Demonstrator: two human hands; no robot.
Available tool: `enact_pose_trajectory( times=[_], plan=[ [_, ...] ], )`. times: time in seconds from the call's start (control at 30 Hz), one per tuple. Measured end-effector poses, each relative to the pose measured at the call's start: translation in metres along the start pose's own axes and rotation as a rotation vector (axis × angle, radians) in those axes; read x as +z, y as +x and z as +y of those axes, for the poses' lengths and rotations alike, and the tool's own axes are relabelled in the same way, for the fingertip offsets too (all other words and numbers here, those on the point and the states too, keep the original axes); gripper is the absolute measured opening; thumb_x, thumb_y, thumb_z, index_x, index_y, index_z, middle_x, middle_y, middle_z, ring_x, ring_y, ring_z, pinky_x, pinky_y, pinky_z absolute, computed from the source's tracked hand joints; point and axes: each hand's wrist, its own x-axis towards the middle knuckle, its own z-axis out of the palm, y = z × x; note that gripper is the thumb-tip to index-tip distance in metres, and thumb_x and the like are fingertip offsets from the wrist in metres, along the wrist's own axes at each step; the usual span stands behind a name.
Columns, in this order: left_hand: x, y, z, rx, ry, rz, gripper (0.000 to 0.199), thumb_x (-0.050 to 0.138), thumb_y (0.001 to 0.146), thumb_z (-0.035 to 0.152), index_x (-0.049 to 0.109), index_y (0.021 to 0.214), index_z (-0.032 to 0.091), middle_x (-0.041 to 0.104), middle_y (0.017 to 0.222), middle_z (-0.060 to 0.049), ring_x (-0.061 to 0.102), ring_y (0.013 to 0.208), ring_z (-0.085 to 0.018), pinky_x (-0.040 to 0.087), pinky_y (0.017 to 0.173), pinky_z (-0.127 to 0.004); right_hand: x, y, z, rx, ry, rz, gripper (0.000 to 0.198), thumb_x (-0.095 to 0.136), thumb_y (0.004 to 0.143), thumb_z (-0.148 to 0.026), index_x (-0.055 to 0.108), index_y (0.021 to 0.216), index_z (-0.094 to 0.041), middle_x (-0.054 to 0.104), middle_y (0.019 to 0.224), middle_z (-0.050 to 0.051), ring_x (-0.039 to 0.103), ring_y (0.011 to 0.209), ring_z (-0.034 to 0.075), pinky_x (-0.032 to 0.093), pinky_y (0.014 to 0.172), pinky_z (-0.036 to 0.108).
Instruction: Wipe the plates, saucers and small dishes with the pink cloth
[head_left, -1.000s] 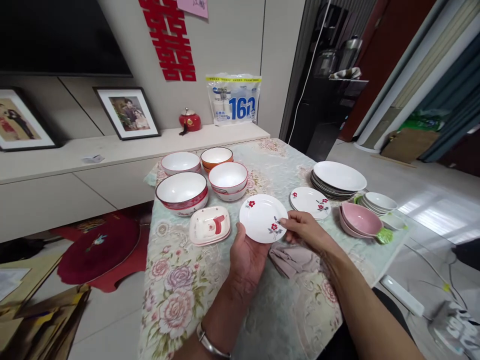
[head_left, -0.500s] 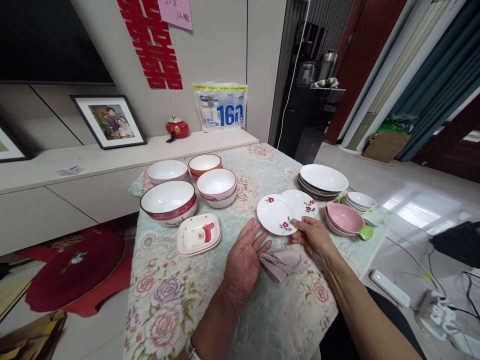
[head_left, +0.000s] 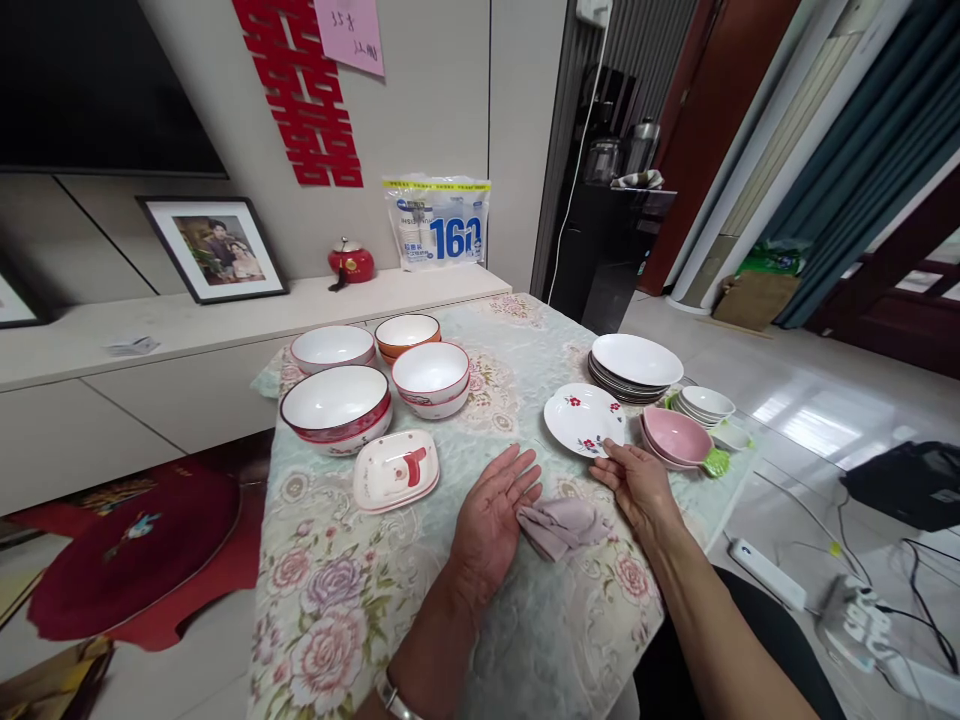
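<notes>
A white plate with red flowers (head_left: 585, 415) lies flat or nearly so on the right half of the table. My right hand (head_left: 636, 480) pinches its near right rim, thumb on top. The second flowered plate is hidden, apparently beneath it. My left hand (head_left: 495, 515) is open, palm up with fingers stretched, and holds nothing. Beside its fingertips a crumpled pinkish-grey cloth (head_left: 562, 528) rests on the tablecloth. Behind the flowered plate stands a stack of plates (head_left: 637, 360), and right of it are pink bowls (head_left: 679, 437).
Stacked bowls (head_left: 335, 400) stand at the table's left, with square bear-print dishes (head_left: 396, 468) nearer me. Small white bowls (head_left: 705, 403) sit near the right edge. A low cabinet (head_left: 187, 340) carries a framed photo (head_left: 217, 250) and a red jar (head_left: 351, 262). Cables and a power strip (head_left: 766, 573) lie on the floor.
My right hand has moved the front flowered plate rightward over the other one, so only one now shows. My left hand stays open in nearly the same place.
</notes>
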Motion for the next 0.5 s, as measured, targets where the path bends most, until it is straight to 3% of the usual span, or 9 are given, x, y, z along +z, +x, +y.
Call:
enact_pose_trajectory(
  times=[0.33, 0.5],
  plan=[
    [-0.0024, -0.0014, -0.0019, 0.003, 0.0, -0.014, 0.04, 0.06, 0.083, 0.021, 0.061, 0.122, 0.011, 0.063, 0.132, -0.018, 0.064, 0.114, -0.027, 0.043, 0.102, -0.042, 0.0068, 0.0016, 0.0029, -0.08, 0.079, 0.078, 0.035, 0.084, 0.07, -0.022, 0.052, 0.084, -0.018, 0.063, 0.058, -0.005, 0.069, 0.053, 0.014, 0.064, 0.052, 0.023],
    [-0.0026, -0.0034, -0.0023, 0.019, -0.012, -0.019, 0.039, 0.062, 0.082, 0.021, 0.062, 0.119, 0.012, 0.065, 0.13, -0.019, 0.066, 0.11, -0.026, 0.045, 0.101, -0.041, 0.0096, 0.0004, 0.0008, -0.097, 0.103, 0.081, 0.035, 0.084, 0.069, -0.018, 0.05, 0.079, -0.02, 0.063, 0.058, -0.005, 0.07, 0.056, 0.014, 0.065, 0.058, 0.023]
  ],
)
